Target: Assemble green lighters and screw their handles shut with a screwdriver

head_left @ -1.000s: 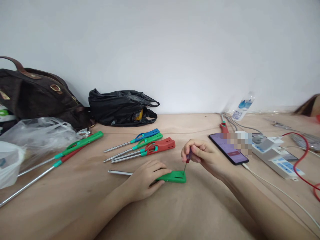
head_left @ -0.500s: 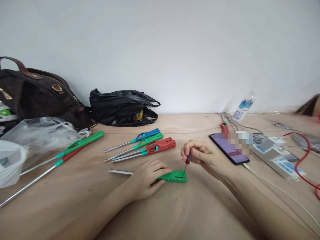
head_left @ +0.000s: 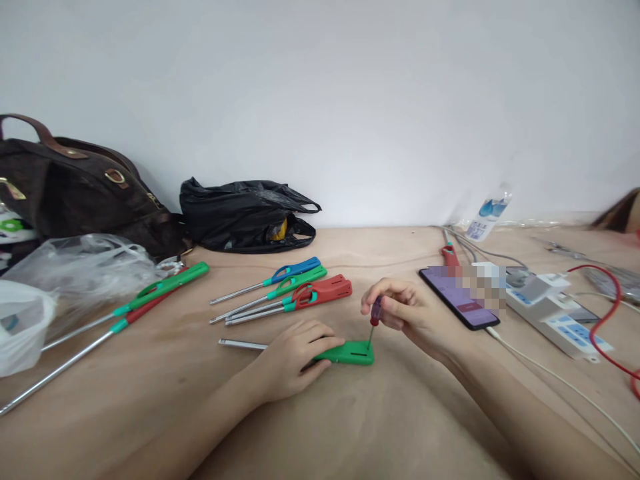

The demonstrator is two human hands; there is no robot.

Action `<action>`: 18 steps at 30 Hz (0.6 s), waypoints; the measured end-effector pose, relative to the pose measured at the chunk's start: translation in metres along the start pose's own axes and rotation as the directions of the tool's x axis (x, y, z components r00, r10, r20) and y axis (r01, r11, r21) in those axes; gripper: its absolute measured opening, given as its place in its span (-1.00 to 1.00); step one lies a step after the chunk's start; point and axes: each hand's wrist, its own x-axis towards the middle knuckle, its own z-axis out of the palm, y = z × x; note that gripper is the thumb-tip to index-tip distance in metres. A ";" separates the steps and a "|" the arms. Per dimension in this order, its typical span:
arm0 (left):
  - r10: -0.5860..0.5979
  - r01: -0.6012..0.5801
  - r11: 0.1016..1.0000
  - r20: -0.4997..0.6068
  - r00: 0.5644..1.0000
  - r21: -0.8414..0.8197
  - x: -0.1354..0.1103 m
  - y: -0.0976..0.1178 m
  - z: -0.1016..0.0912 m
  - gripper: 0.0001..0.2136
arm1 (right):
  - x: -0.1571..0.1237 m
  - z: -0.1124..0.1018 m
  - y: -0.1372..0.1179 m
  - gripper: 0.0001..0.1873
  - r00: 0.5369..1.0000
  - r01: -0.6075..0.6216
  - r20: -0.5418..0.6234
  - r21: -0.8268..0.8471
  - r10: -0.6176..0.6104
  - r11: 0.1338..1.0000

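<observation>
A green long-nosed lighter (head_left: 350,353) lies flat on the wooden table, its metal tube pointing left. My left hand (head_left: 293,357) rests on its handle, fingers curled over it and pressing it down. My right hand (head_left: 407,311) pinches a small screwdriver (head_left: 374,320) with a dark red handle, held upright. Its tip touches the right end of the green lighter's handle.
Blue, green and red lighters (head_left: 295,288) lie just behind my hands; two more (head_left: 150,297) lie to the left. A brown bag (head_left: 75,187), a black plastic bag (head_left: 245,213) and clear bags (head_left: 75,273) stand at the left. A phone (head_left: 463,297), power strip (head_left: 555,313), cables and a bottle (head_left: 487,213) are on the right.
My right hand's fingers have shifted slightly round the screwdriver handle, which stays on the same spot. My left hand and the green lighter have not moved.
</observation>
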 end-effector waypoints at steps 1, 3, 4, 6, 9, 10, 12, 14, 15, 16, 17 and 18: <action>-0.001 0.001 1.000 0.001 1.000 0.002 0.000 0.000 0.000 -0.69 | 0.000 0.000 0.000 -0.70 1.000 -0.003 0.006 -0.001 0.003 1.000; -0.002 0.002 1.000 0.002 1.000 0.008 0.000 0.000 0.000 -0.69 | -0.001 0.001 -0.001 -0.66 1.000 -0.010 0.029 0.018 0.010 1.000; -0.005 0.005 1.000 0.004 1.000 0.011 0.000 0.000 0.000 -0.69 | -0.001 0.002 -0.002 -0.66 0.999 -0.012 0.040 0.033 0.010 0.999; -0.009 0.009 1.000 0.014 1.000 0.015 0.000 0.000 0.000 -0.69 | -0.001 0.003 -0.002 -0.68 0.999 -0.010 0.051 0.061 0.006 0.998; -0.010 0.010 1.000 0.026 1.000 0.012 0.000 -0.001 0.000 -0.69 | -0.002 0.004 -0.002 -0.65 0.999 -0.005 0.052 0.057 0.002 0.998; -0.009 0.009 1.000 0.026 1.000 0.009 0.000 -0.001 0.000 -0.69 | -0.002 0.004 -0.002 -0.67 0.999 -0.002 0.052 0.041 0.000 0.999; -0.009 0.009 1.000 0.021 1.000 0.005 0.000 -0.001 0.000 -0.69 | -0.002 0.003 -0.001 -0.71 0.998 0.005 0.061 0.006 -0.005 1.000; -0.007 0.007 1.000 0.018 1.000 0.002 0.000 -0.001 0.000 -0.69 | -0.002 0.003 -0.001 -0.69 0.997 0.006 0.077 -0.011 -0.005 1.000; -0.006 0.006 1.000 0.016 1.000 0.000 0.000 0.000 0.000 -0.69 | -0.002 0.003 -0.002 -0.66 0.996 0.004 0.087 -0.006 -0.003 1.000; -0.005 0.005 1.000 0.016 1.000 -0.001 0.000 0.000 0.000 -0.69 | -0.002 0.003 -0.002 -0.65 0.995 0.001 0.096 0.008 -0.002 1.000; -0.004 0.004 1.000 0.016 1.000 -0.001 0.000 0.000 0.000 -0.69 | -0.003 0.004 -0.002 -0.67 0.995 0.001 0.101 0.025 -0.004 1.000; -0.003 0.003 1.000 0.017 1.000 -0.001 0.000 0.000 0.000 -0.69 | -0.003 0.004 -0.002 -0.68 0.995 0.003 0.103 0.043 -0.007 0.999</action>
